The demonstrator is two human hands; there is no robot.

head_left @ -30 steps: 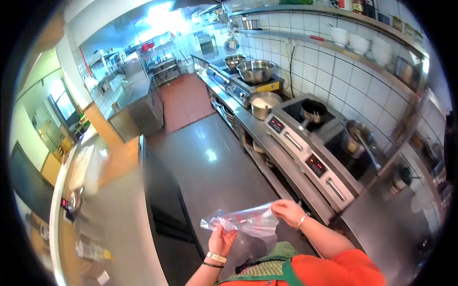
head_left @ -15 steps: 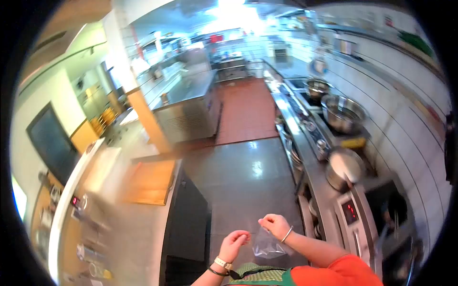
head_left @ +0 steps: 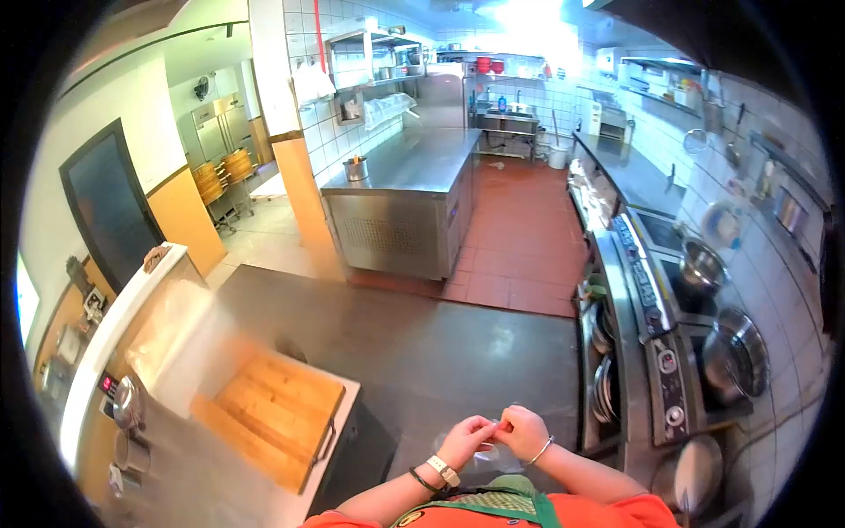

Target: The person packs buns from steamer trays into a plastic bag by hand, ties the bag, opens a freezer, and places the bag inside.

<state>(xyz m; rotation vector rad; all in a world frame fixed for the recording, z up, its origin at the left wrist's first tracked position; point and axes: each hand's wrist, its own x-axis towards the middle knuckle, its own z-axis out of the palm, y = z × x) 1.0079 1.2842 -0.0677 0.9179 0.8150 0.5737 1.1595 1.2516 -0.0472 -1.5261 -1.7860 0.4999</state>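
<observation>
A clear plastic bag (head_left: 500, 461) hangs below my hands, in front of my apron. My right hand (head_left: 525, 431), with a thin bracelet at its wrist, pinches the bag's upper edge. Right beside it, my left hand (head_left: 470, 442), wearing a pale watch and a dark band, has its thumb and fingers closed at the same edge. The fingertips of both hands meet, and they hide part of the bag's top.
On the left counter lies a wooden cutting board (head_left: 286, 414). Along the right run a stove front (head_left: 669, 387) with knobs, a steel pot (head_left: 735, 356) and a pot of pale contents (head_left: 698, 475). A steel worktable (head_left: 396, 224) stands ahead, beside a red tiled floor (head_left: 519, 220).
My left hand has come across to my right hand and closed at the bag's edge. My view has turned left, so the cutting board now shows more fully and the stove sits farther right.
</observation>
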